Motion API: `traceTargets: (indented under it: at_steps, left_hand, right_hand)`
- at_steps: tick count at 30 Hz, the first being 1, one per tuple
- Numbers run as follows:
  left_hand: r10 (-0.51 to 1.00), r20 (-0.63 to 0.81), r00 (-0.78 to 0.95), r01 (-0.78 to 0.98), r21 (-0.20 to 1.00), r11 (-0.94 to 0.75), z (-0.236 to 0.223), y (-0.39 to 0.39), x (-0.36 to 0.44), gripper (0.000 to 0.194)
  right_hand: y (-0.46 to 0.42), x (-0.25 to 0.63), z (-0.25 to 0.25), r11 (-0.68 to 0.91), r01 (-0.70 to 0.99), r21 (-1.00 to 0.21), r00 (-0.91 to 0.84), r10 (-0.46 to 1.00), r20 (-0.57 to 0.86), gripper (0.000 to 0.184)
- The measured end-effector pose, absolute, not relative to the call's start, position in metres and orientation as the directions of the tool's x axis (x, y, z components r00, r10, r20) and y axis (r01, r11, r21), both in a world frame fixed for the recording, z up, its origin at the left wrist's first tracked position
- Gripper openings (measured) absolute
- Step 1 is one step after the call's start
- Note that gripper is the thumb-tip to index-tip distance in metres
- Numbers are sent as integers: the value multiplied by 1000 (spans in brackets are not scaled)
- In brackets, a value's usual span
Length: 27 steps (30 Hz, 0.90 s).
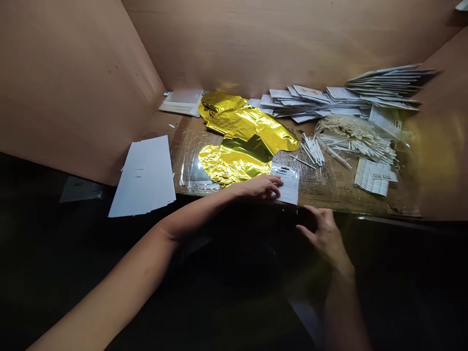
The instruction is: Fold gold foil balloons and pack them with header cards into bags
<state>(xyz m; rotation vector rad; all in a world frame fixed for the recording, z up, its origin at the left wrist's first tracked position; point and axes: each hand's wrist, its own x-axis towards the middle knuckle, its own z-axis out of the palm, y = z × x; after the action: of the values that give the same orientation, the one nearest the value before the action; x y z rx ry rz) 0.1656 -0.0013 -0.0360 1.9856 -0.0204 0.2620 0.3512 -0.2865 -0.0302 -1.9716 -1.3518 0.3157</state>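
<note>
Nearest the camera, a bare left forearm [109, 287] angling in from the lower left, ending in a left hand [258, 187] lying flat, fingers close together and pressed onto a white printed card [288, 187] near the edge of a cardboard tabletop [321, 195]. At far left, a loose stack of white sheets [144, 175] hanging over the table's edge. Behind it, a wrapped stack of clear plastic sleeves [182, 102] beside a wooden wall [256, 39]. Just above the left hand, crumpled gold foil balloons [237, 146]. Further right, loose white sticks [312, 151], a netted bundle of white sticks [354, 139], fanned printed cards [310, 102] and a pile of printed labels [373, 178]. At lower right, a right hand [323, 234], fingers spread and curved, just off the table's edge, pinching nothing.
</note>
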Motion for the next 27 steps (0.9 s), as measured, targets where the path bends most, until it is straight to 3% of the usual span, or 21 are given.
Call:
traceTargets:
  at_steps: [2,4,6,9,12,15,17,19,22,27]
  left_hand:
    - [62,208,976,-155,868,-473,-35,-1,163,25]
    - [65,239,969,-175,846,-504,-35,-3,162,15]
    - [61,267,962,-187,803,-566,-37,-7,163,16]
    - [105,254,961,-96,669,-737,-45,-17,166,16]
    - [102,252,962,-40,501,-865,-50,-31,163,21]
    - [12,339,941,-154,459,-875,-45,-40,149,16]
    - [66,438,896,-177,491,-853,-37,-40,135,16]
    - [233,515,825,-102,541,-835,-27,-34,118,18]
    - [453,522,723,61,605,-794,-17,-20,95,16]
    - [589,416,693,181,691,-700,-15,1,71,16]
  right_hand:
    - [-271,337,-41,-113,833,-542,290,923,253,33]
    - [-246,324,-49,-96,855,-509,294,899,324,25]
    - [-223,316,-50,-219,838,-499,413,853,319,31]
    - [-207,312,-45,-523,702,-483,677,702,222,32]
    - [-215,308,-42,-549,405,-731,796,605,-13,48]
    - [-228,312,-38,-382,13,-924,620,728,-292,59]
    - [-223,325,-27,-306,-104,-946,525,792,-313,54]
    - [-196,348,-2,-226,-101,-969,554,796,-243,50]
    - [-111,395,52,-150,52,-987,663,745,-78,45]
    - [24,437,104,-182,288,-940,632,773,44,32]
